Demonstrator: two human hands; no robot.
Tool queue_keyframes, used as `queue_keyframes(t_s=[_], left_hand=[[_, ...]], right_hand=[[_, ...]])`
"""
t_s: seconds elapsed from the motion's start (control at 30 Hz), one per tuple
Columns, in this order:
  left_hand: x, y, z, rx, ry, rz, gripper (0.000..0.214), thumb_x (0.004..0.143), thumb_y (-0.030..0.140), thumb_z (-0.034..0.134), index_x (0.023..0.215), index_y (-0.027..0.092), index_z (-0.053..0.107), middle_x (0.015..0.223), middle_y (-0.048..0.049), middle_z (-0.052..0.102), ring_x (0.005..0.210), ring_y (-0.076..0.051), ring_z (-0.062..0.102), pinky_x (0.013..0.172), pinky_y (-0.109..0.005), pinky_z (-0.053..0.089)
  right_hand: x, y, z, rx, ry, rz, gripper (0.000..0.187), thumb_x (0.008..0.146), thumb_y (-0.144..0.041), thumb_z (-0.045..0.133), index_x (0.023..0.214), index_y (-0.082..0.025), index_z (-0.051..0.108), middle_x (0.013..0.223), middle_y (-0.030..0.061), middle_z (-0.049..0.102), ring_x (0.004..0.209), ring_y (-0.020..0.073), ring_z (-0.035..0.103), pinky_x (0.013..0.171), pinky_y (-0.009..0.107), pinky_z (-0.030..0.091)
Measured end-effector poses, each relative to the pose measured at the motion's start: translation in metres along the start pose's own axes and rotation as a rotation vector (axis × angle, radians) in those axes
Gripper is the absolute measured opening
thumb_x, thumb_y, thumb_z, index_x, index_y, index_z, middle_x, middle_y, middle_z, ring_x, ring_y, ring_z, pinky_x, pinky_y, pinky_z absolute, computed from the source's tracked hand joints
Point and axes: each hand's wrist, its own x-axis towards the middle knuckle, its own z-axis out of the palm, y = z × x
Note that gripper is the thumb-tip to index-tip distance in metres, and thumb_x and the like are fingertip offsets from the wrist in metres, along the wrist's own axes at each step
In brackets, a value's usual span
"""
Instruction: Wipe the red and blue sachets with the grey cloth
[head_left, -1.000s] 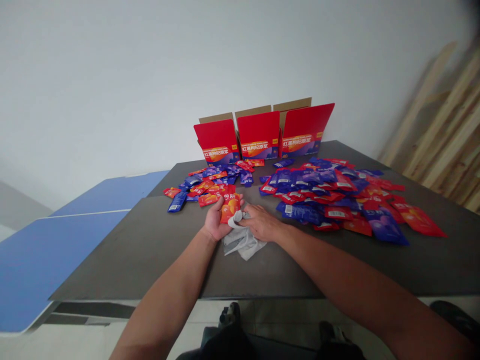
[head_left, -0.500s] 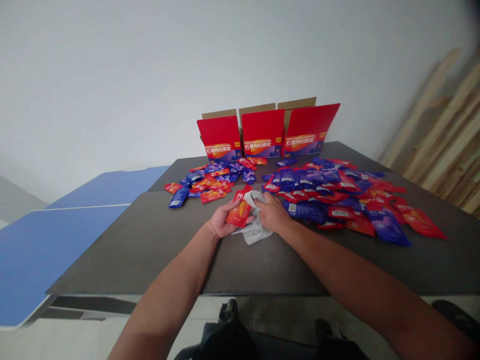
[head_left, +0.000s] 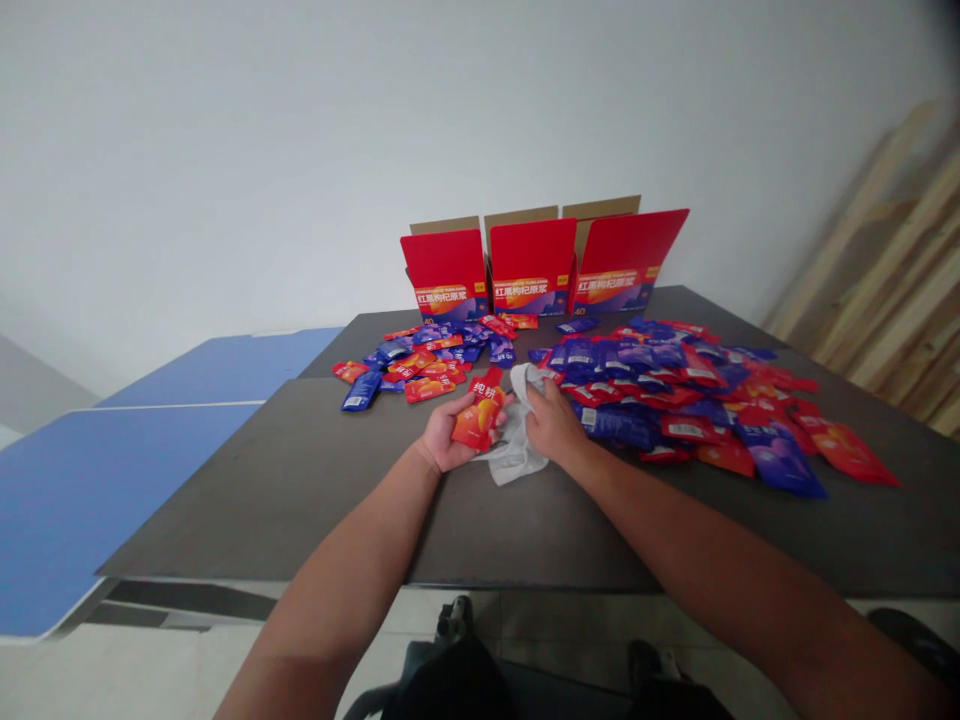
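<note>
My left hand (head_left: 444, 438) is closed on a red and orange sachet (head_left: 479, 420), holding it tilted just above the dark table (head_left: 300, 480). My right hand (head_left: 553, 425) grips a crumpled white cloth (head_left: 516, 450) and presses it against the sachet's right edge. A smaller pile of red and blue sachets (head_left: 427, 355) lies beyond my left hand. To the right of my right hand spreads a larger pile (head_left: 675, 385).
Three open red cartons (head_left: 536, 265) stand in a row at the table's far edge against the white wall. A blue table (head_left: 112, 450) adjoins on the left. Wooden planks (head_left: 892, 290) lean at the right. A dark object shows below the table's near edge.
Both hands moved slightly away from me. The sachet turned more upright in my left hand, and the cloth rose from the table to the sachet's side.
</note>
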Motion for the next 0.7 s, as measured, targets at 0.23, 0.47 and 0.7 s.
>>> queue_keyframes(t_s=[0.23, 0.47, 0.7], left_hand=[[0.005, 0.001, 0.0, -0.087, 0.092, 0.049, 0.058, 0.092, 0.056, 0.039, 0.108, 0.005, 0.062, 0.082, -0.0125, 0.067, 0.071, -0.019, 0.064, 0.068, -0.03, 0.052], [0.007, -0.006, 0.0, -0.058, 0.066, 0.05, 0.058, 0.092, 0.057, 0.039, 0.103, 0.006, 0.065, 0.084, -0.0122, 0.069, 0.074, -0.02, 0.066, 0.07, -0.031, 0.052], [0.005, -0.01, 0.006, 0.041, 0.079, -0.001, 0.046, 0.093, 0.052, 0.041, 0.092, 0.013, 0.066, 0.079, -0.0088, 0.067, 0.061, -0.017, 0.062, 0.052, -0.025, 0.046]], right_hand=[[-0.015, -0.023, -0.003, 0.023, -0.189, -0.502, 0.05, 0.084, -0.013, 0.048, 0.13, -0.03, 0.056, 0.126, 0.01, 0.046, 0.115, 0.0262, 0.043, 0.099, 0.041, 0.034], [-0.013, -0.026, -0.003, -0.051, -0.192, -0.391, 0.053, 0.087, -0.016, 0.048, 0.138, -0.03, 0.049, 0.13, 0.0126, 0.043, 0.114, 0.0273, 0.044, 0.099, 0.043, 0.035], [-0.01, -0.027, -0.009, -0.074, -0.148, -0.164, 0.054, 0.087, -0.018, 0.044, 0.141, -0.024, 0.044, 0.115, 0.0136, 0.049, 0.102, 0.026, 0.052, 0.091, 0.038, 0.041]])
